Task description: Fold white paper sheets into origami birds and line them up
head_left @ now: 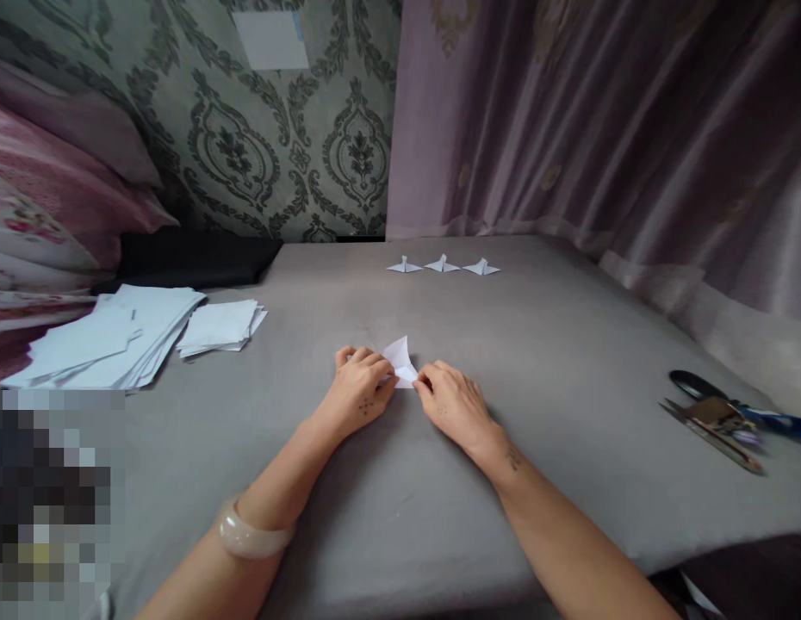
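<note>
Your left hand [363, 383] pinches the folded white paper [397, 354], your right hand [453, 400] nips its corner, three paper birds [443, 265] lined up beyond!

Matt, creased paper is noted in the folded piece [399, 353], matt paper in the loose sheets [158, 314], dull cloth in the table cover [568, 344], satin-like cloth in the curtain [536, 129], and a smooth, glossy finish on the bangle [251, 537].
</note>
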Demonstrator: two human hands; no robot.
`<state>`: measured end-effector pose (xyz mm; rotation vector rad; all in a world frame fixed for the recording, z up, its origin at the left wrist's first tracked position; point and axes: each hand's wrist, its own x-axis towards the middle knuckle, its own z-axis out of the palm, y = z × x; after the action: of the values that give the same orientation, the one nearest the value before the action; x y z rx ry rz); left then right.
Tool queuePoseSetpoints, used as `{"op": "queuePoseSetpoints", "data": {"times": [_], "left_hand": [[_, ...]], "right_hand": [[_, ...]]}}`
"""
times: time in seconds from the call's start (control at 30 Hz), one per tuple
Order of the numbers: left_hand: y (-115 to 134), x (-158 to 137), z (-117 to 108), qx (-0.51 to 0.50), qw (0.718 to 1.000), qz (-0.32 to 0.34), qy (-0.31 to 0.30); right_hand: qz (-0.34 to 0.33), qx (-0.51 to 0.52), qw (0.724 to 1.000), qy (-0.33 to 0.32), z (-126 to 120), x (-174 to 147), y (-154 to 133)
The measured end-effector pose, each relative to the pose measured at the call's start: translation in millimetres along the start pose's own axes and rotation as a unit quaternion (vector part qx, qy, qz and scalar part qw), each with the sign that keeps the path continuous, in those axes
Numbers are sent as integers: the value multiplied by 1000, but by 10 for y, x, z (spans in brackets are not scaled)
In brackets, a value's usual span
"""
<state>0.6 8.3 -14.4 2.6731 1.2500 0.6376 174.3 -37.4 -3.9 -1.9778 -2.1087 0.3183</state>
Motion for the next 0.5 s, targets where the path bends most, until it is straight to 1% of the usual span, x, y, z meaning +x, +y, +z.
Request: {"op": "queuePoseSetpoints", "data": {"times": [0.07,0.17,0.27,0.4,0.5], "left_hand": [[13,3,33,8,1000,-4,-4],[31,10,55,16,1000,-12,6],[1,13,13,30,999,-23,29],[-163,-19,-105,54,997,-44,29],[-287,-65,-149,26,998,-50,22]], "right_hand": [[-7,5,1000,12,14,-1,-1],[-40,11,999,24,13,-6,-9],[-82,5,997,10,1,-22,-20],[-104,-24,994,-19,-24,-65,-35],[-109,-42,993,-19,-46,-96,-48]]}}
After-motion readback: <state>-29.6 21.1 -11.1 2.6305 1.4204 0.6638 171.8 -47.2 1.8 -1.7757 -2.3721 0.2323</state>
